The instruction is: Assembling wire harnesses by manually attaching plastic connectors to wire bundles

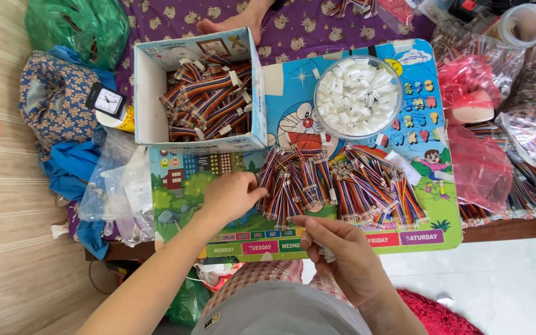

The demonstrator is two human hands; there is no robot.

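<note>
Right in the middle of the colourful cartoon board [218, 180] lies a heap of short rainbow ribbon cables [336, 186], fanned out in a loose row, and the left hand [231, 195] is at its left edge, fingers curled and pinching at the nearest cable ends. The right hand [342, 254] hovers just below the heap, at the near edge of the board, fingers drawn together around something small and pale; what it is I cannot tell. Behind the heap sits a clear round bowl of white connectors [358, 96], and left of that an open cardboard box [150, 93] packed with more bundled cables. A small clock [108, 101] lies beside the box.
</note>
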